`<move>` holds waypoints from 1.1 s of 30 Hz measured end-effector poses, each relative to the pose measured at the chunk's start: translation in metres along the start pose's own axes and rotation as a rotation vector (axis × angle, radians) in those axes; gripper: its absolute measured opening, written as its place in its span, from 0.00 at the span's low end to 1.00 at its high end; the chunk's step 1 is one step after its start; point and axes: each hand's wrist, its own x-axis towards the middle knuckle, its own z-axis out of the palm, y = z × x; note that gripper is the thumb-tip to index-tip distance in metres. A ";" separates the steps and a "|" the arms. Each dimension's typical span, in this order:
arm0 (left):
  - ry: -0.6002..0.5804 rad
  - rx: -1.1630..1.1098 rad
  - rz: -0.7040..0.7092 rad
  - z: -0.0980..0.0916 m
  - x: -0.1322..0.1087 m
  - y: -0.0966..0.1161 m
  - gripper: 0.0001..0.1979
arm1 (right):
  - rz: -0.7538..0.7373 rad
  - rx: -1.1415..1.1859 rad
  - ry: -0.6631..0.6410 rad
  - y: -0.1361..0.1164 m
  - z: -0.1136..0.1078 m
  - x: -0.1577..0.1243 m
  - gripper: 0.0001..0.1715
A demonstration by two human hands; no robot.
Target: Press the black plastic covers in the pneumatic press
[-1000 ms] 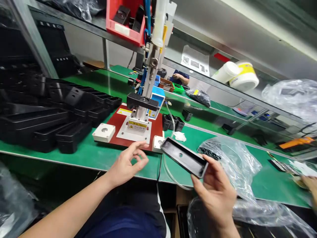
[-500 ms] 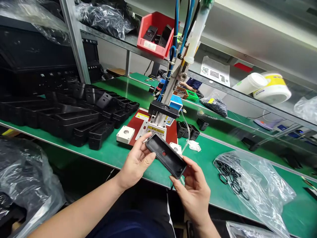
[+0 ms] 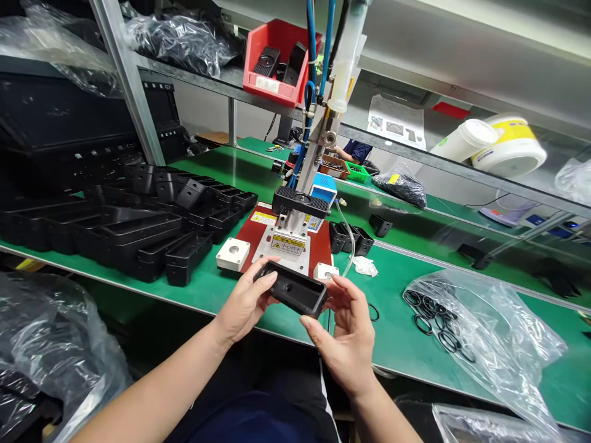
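Observation:
My left hand (image 3: 244,301) grips the left end of a black plastic housing (image 3: 290,288), a shallow rectangular piece with a small round hole in its face. My right hand (image 3: 344,332) holds its right end, with the thumb below and the fingers curled beside it. Just behind the housing stands a bench press with a black head (image 3: 295,202) on a red base plate (image 3: 244,240). Two white square blocks (image 3: 233,254) (image 3: 325,271) sit at the plate's front corners, close to my hands. A loose black O-ring (image 3: 373,312) lies on the green mat right of my right hand.
Stacks of black housings (image 3: 138,234) fill the bench at left. A clear bag with black O-rings (image 3: 434,314) lies at right. Blue tubes and a syringe (image 3: 344,67) rise above the press. A red bin (image 3: 274,64) stands on the shelf. A co-worker's arm (image 3: 346,151) shows beyond.
The housing has come lower and nearer my body, and it has turned flatter. My hands have moved closer together. A loose O-ring now shows on the mat.

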 end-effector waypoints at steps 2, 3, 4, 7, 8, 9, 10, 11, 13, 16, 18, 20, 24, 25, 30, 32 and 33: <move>0.001 -0.013 -0.055 -0.001 -0.001 -0.003 0.23 | -0.008 -0.045 0.000 0.000 0.001 0.004 0.36; -0.010 -0.012 -0.074 -0.002 -0.001 -0.004 0.23 | -0.015 -0.071 -0.004 0.000 0.000 0.007 0.35; -0.023 -0.008 -0.086 -0.002 -0.001 -0.004 0.23 | -0.026 -0.094 -0.010 0.001 -0.001 0.009 0.34; -0.057 0.014 -0.091 -0.004 0.002 -0.003 0.24 | -0.064 -0.144 -0.029 0.005 -0.006 0.016 0.32; -0.061 0.017 -0.085 -0.004 0.003 -0.002 0.25 | -0.073 -0.154 -0.034 0.006 -0.007 0.017 0.32; -0.058 0.013 -0.069 -0.003 0.004 -0.002 0.25 | -0.082 -0.162 -0.035 0.007 -0.008 0.017 0.31; -0.046 0.000 -0.044 -0.001 0.004 -0.001 0.26 | -0.101 -0.171 -0.036 0.008 -0.007 0.017 0.31; -0.025 -0.022 -0.013 0.002 0.004 -0.001 0.27 | -0.135 -0.186 -0.036 0.008 -0.005 0.015 0.30; 0.017 -0.079 0.027 0.010 0.003 -0.002 0.28 | -0.266 -0.228 -0.024 0.007 0.001 0.010 0.30; 0.005 -0.118 -0.052 0.022 -0.004 -0.005 0.27 | -0.527 -0.300 -0.015 0.002 0.010 0.003 0.23; -0.055 -0.074 -0.118 0.024 -0.008 -0.006 0.27 | -0.664 -0.307 -0.044 -0.001 0.009 0.004 0.20; -0.144 0.024 -0.137 0.021 -0.011 -0.004 0.28 | -0.685 -0.297 -0.080 -0.003 0.000 0.010 0.23; -0.466 0.279 -0.093 0.013 -0.010 0.003 0.31 | -0.312 -0.249 -0.305 -0.006 -0.023 0.027 0.31; -0.541 0.310 -0.096 0.012 -0.009 0.005 0.33 | -0.212 -0.205 -0.403 -0.006 -0.027 0.030 0.33; -0.570 0.287 -0.276 0.009 -0.007 0.012 0.43 | -0.030 0.016 -0.503 0.002 -0.031 0.037 0.30; -0.494 0.331 -0.233 0.008 -0.005 0.019 0.41 | -0.044 0.004 -0.335 0.008 -0.030 0.043 0.27; -0.460 0.363 -0.169 0.009 -0.004 0.023 0.38 | -0.064 -0.023 -0.234 0.011 -0.029 0.048 0.24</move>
